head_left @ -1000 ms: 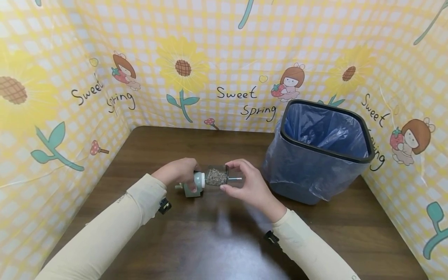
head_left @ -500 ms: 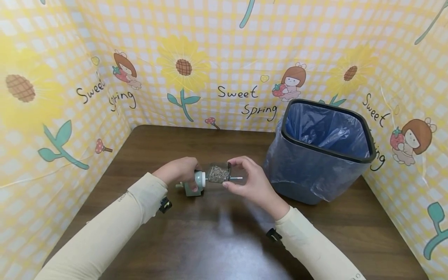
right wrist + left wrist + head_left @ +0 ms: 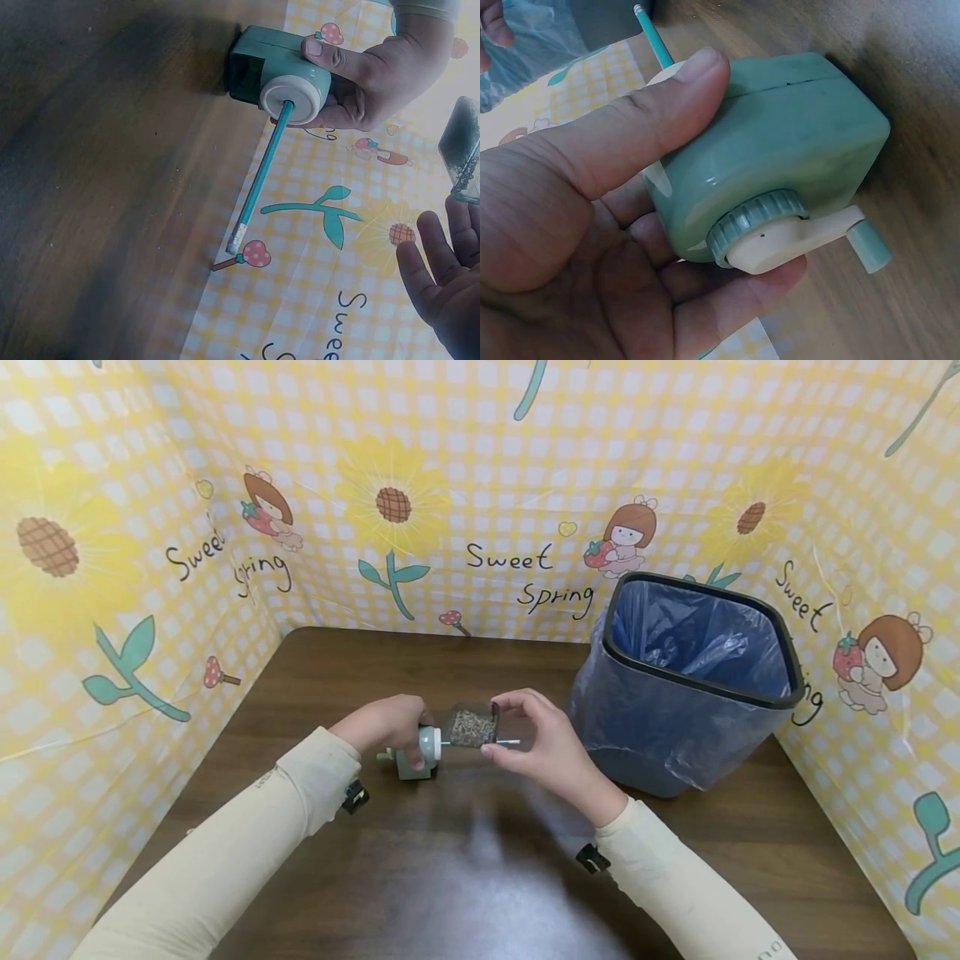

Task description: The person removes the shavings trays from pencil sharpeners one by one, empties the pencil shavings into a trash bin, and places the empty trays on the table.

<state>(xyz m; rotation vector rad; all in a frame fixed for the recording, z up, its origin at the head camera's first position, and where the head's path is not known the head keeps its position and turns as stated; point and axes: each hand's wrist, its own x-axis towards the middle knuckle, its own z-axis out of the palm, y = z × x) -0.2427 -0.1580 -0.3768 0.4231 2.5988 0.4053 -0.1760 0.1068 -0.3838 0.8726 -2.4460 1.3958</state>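
Observation:
My left hand [image 3: 392, 727] grips a green hand-crank pencil sharpener [image 3: 795, 127], thumb over its top and fingers beneath. Its crank [image 3: 795, 236] points outward in the left wrist view. A teal pencil [image 3: 262, 180] with an eraser end sticks out of the sharpener's round white front. Beside that front, a dark opening [image 3: 246, 77] shows in the body. Between thumb and fingers, my right hand [image 3: 547, 747] pinches a see-through shavings drawer [image 3: 473, 727]. Grey-brown shavings lie in the drawer, which is apart from the sharpener and overlaps the pencil in the head view.
At the back right stands a blue bin [image 3: 630, 768] with a black rim and a clear plastic liner. The brown wooden table [image 3: 450, 877] has yellow checked, flower-printed cloth [image 3: 480, 485] hanging around its back and sides.
My right hand has moved slightly right with the shavings drawer, widening the gap to the sharpener. My left hand and the sharpener have stayed almost still.

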